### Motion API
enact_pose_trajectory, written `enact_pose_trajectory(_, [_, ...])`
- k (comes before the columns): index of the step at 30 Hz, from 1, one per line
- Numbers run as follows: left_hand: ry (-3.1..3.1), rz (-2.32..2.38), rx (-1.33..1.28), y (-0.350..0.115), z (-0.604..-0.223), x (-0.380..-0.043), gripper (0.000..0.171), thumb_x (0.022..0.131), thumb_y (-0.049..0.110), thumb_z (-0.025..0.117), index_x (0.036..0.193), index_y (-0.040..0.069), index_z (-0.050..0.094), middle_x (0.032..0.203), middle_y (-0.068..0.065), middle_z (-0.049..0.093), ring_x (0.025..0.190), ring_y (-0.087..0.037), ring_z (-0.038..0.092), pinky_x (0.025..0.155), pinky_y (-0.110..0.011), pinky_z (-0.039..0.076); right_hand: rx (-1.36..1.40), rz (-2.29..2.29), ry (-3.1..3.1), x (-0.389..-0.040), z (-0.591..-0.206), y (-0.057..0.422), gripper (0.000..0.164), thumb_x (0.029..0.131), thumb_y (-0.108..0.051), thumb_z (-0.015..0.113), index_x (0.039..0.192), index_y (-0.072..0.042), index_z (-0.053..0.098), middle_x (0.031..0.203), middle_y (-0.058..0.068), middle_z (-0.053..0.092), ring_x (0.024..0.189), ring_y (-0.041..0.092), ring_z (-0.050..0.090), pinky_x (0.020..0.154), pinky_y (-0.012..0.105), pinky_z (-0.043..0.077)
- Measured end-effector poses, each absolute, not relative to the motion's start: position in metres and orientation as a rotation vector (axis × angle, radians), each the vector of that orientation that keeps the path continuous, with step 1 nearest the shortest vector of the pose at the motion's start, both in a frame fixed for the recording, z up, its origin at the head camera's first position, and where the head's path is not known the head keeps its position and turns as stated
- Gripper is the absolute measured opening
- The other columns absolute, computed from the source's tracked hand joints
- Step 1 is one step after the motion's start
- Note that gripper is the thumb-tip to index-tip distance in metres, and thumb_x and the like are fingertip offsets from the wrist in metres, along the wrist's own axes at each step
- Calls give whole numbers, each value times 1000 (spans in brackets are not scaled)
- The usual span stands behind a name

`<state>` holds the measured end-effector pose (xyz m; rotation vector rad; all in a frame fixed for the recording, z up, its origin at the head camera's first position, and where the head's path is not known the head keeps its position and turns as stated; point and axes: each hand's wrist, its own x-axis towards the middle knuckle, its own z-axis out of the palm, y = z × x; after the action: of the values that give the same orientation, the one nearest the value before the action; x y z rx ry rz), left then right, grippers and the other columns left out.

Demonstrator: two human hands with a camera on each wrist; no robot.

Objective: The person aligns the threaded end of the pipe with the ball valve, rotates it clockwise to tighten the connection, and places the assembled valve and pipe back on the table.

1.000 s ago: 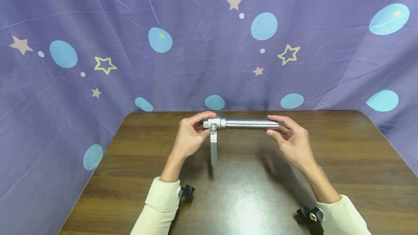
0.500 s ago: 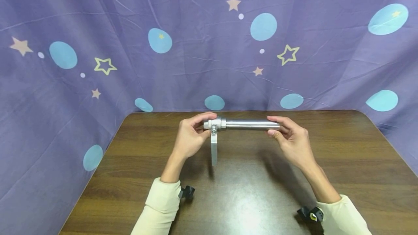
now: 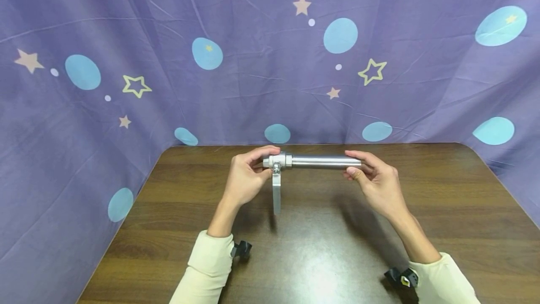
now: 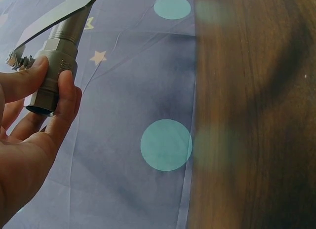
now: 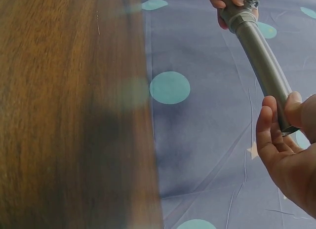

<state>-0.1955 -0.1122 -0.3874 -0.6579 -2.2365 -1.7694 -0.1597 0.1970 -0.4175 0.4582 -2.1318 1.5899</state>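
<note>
A silver ball valve (image 3: 277,159) with a flat lever handle (image 3: 276,196) is joined to a straight steel pipe (image 3: 318,161), and both are held level above the table. My left hand (image 3: 246,175) grips the valve body between thumb and fingers; in the left wrist view the valve's open hex end (image 4: 43,101) points down past the fingers. Thumb and fingers of my right hand (image 3: 379,182) pinch the pipe's far end. Threads on the pipe (image 4: 73,34) show right beside the valve nut. The lever hangs toward me.
A brown wooden table (image 3: 181,257) with rounded back corners lies beneath the hands. Behind it and at the left hangs a purple curtain (image 3: 253,60) with stars and blue dots. Black wrist mounts (image 3: 242,248) sit at both cuffs.
My right fingers have shifted slightly round the pipe's end, with more fingertips showing below it. The left hand and the valve stay almost where they were.
</note>
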Motion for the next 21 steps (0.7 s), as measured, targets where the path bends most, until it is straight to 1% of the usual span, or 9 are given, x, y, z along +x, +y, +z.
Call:
enact_pose_trajectory(7, [-2228, -1776, -664, -112, -387, -194, 51, 76, -25, 67, 121, -4, 77, 126, -23, 77, 110, -30, 74, 98, -35, 66, 450, 1543, -2165, -160, -417, 198, 39, 94, 13, 71, 131, 2, 71, 85, 23, 77, 73, -2, 73, 70, 20, 67])
enact_pose_trajectory(11, [-2227, -1770, -667, -112, -387, -194, 51, 76, -24, 67, 121, -4, 77, 126, -23, 77, 110, -30, 74, 97, -34, 67, 449, 1516, -2186, -160, -418, 199, 38, 95, 11, 70, 132, 1, 71, 83, 22, 78, 73, -3, 73, 70, 17, 66])
enact_pose_trajectory(13, [-2228, -1770, -668, -112, -387, -194, 51, 76, -24, 67, 121, -4, 77, 126, -23, 77, 110, -30, 74, 97, -34, 67, 449, 1502, -2193, -160, -418, 199, 37, 96, 10, 70, 132, 0, 71, 83, 21, 78, 73, 0, 74, 70, 15, 65])
enact_pose_trajectory(16, [-2228, -1771, -668, -112, -387, -195, 51, 76, -24, 66, 122, -4, 77, 126, -23, 77, 111, -30, 74, 98, -37, 67, 442, 1478, -2193, -160, -418, 199, 37, 96, 9, 71, 132, 0, 71, 81, 4, 80, 73, 2, 75, 70, 14, 64])
enact_pose_trajectory(18, [-2229, -1773, -668, -112, -388, -195, 51, 76, -25, 66, 121, -5, 77, 126, -23, 77, 111, -31, 74, 98, -39, 67, 442, 1477, -2183, -160, -419, 199, 37, 96, 9, 71, 132, 1, 71, 82, 5, 80, 75, 1, 75, 71, 14, 64])
enact_pose_trajectory(20, [-2229, -1772, -670, -112, -387, -195, 50, 76, -24, 66, 122, -6, 76, 126, -23, 77, 110, -31, 74, 98, -39, 67, 442, 1482, -2172, -160, -418, 198, 37, 96, 10, 71, 131, 2, 70, 84, 7, 81, 76, -3, 74, 71, 15, 65])
enact_pose_trajectory(21, [-2227, -1775, -671, -112, -387, -195, 50, 75, -24, 66, 122, -7, 76, 126, -23, 77, 110, -30, 74, 98, -39, 67, 445, 1491, -2166, -160, -418, 198, 36, 96, 10, 70, 131, 2, 70, 86, 13, 81, 77, -5, 73, 72, 16, 65])
